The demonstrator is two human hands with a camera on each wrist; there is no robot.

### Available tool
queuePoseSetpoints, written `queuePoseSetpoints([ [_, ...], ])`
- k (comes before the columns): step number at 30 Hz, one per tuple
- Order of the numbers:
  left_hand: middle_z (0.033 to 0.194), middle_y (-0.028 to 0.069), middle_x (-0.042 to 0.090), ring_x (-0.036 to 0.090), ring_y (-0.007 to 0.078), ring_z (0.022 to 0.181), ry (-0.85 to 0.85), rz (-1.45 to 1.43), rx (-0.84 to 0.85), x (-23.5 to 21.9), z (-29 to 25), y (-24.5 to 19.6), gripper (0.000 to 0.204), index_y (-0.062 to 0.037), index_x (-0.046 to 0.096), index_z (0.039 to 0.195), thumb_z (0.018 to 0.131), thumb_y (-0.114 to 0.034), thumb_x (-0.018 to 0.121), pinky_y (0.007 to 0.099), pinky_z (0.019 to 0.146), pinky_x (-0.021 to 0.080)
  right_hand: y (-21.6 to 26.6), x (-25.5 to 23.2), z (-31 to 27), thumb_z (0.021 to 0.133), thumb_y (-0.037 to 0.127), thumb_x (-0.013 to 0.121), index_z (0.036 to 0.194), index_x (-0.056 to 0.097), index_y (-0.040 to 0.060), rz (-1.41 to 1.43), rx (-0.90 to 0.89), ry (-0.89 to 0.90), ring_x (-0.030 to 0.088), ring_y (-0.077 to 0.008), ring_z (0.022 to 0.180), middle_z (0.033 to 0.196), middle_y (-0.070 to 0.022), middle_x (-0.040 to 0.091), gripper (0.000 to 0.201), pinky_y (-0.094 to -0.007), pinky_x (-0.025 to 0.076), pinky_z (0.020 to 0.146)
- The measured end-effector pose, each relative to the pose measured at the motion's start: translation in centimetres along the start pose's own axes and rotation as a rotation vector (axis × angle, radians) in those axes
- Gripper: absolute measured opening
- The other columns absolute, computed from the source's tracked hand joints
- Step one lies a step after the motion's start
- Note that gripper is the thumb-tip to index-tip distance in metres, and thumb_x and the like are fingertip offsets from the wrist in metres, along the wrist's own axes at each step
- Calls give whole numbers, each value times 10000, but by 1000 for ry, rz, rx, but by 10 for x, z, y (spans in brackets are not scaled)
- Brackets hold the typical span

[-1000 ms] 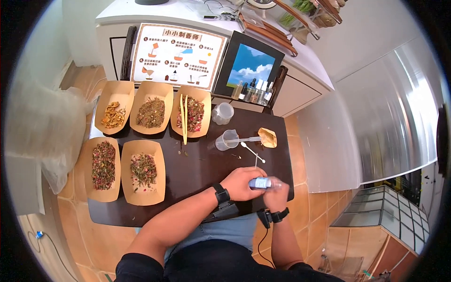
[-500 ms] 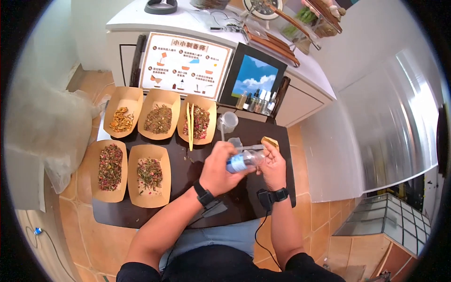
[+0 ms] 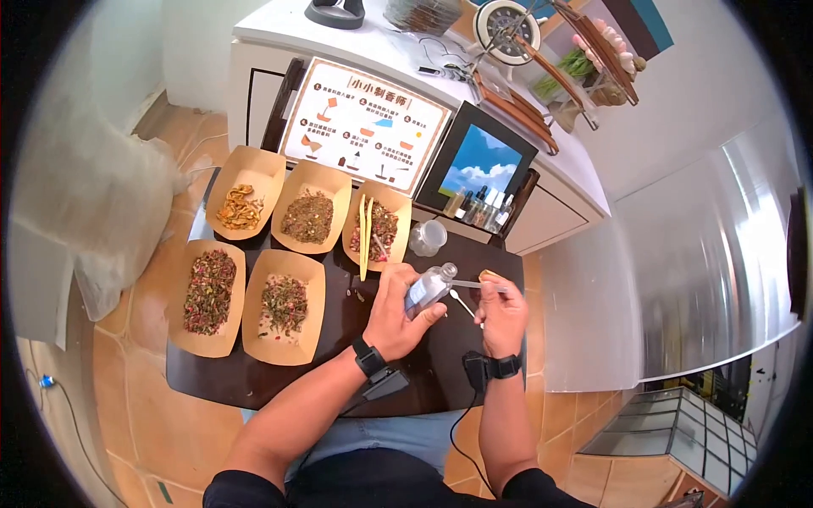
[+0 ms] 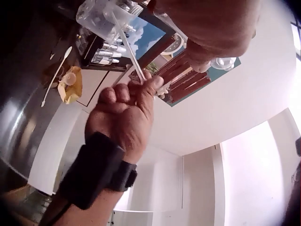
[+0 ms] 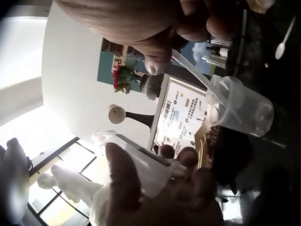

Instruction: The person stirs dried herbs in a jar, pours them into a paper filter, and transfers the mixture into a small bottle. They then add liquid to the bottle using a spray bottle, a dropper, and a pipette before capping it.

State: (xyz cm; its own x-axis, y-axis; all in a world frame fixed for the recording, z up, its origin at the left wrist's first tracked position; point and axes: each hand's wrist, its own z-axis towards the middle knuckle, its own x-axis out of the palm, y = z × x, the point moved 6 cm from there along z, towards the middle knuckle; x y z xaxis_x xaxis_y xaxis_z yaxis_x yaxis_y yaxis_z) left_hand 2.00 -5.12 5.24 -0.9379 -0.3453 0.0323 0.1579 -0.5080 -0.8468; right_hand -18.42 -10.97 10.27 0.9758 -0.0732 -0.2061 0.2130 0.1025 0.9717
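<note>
My left hand (image 3: 394,317) grips a clear bottle (image 3: 428,289) with a blue label, its neck pointing up and to the right. A thin translucent dropper (image 3: 467,284) is pinched in my right hand (image 3: 504,315), just right of the bottle. In the left wrist view, the dropper (image 4: 129,49) reaches from my right hand (image 4: 123,113) into a clear plastic cup (image 4: 101,20). The right wrist view shows the dropper's lower end inside the cup (image 5: 247,106), with the bottle (image 5: 146,169) in my left hand (image 5: 164,202) below.
Several paper trays (image 3: 284,347) of dried plant bits stand left, yellow tweezers (image 3: 365,241) across one. A clear jar (image 3: 428,238) is behind the bottle. A white double-ended stick (image 4: 55,77) lies beside crumpled brown paper (image 4: 70,87). Small bottles (image 3: 478,208) stand by a picture frame.
My right hand has moved from beside the bottle up to the dropper and now pinches it. My left hand has raised the bottle farther from my body, and its neck now points more upward.
</note>
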Motion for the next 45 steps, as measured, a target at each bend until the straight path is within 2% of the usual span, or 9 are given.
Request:
queuePoseSetpoints([
  [5,1129,162,534,554,309,1056,47,80,4,-2,6,-8,562,-22,488,1188,853,-301,844,414,935,464,36,-24,-6,1047,255,640,1132,644,0,105,-75,-68,525,-67,575,785,-14,588,269,-224,456,473],
  [7,1122,158,537,563,303,1034,50,91,12,1,3,-8,583,-21,484,1193,839,-294,858,411,922,473,50,-34,-7,1054,268,624,1135,637,-4,278,-144,-123,530,-79,579,812,-20,581,284,-238,459,473],
  [9,1103,149,548,581,292,985,12,-73,-195,4,-4,7,622,-25,479,1190,804,-289,889,405,898,489,57,-42,-8,1058,289,608,1161,621,-2,285,-143,-140,552,-93,608,813,-26,579,309,-248,464,475],
  [14,1078,138,564,589,288,987,-15,-45,-153,3,-1,8,624,-35,487,1153,761,-258,919,405,890,497,76,-42,-15,1060,322,586,1180,598,7,357,-208,-156,577,-112,643,851,-52,596,337,-257,480,483],
  [16,1090,136,583,592,290,1009,9,-66,-36,3,4,0,568,-33,542,1122,746,-224,922,407,901,500,77,-42,-14,1062,323,583,1174,600,12,373,-194,-161,576,-114,639,852,-56,597,331,-258,481,485],
  [21,1135,125,604,596,285,1047,17,-115,-63,-1,8,-6,508,-41,636,1129,738,-200,919,402,932,500,81,-41,-16,1072,342,562,1165,601,19,454,-191,-99,569,-117,614,901,-62,613,338,-261,481,482],
  [26,1168,125,592,624,268,1070,41,-160,-76,0,10,-5,520,-34,692,1150,735,-233,934,375,932,530,82,-46,-17,1075,343,558,1176,592,13,424,-208,-149,563,-114,607,926,-58,612,347,-262,481,480],
  [32,1196,118,597,599,263,1124,68,-230,-141,3,7,-4,537,-35,702,1159,697,-168,940,382,984,504,76,-49,-18,1072,343,561,1191,581,-2,378,-202,-173,559,-109,607,932,-57,602,365,-263,481,479],
  [45,1242,118,570,565,275,1188,129,-264,-186,7,8,-3,544,-37,680,1176,707,-164,924,395,1030,474,70,-47,-16,1068,345,571,1215,565,-13,353,-149,-181,557,-106,608,904,-41,569,387,-269,485,481],
])
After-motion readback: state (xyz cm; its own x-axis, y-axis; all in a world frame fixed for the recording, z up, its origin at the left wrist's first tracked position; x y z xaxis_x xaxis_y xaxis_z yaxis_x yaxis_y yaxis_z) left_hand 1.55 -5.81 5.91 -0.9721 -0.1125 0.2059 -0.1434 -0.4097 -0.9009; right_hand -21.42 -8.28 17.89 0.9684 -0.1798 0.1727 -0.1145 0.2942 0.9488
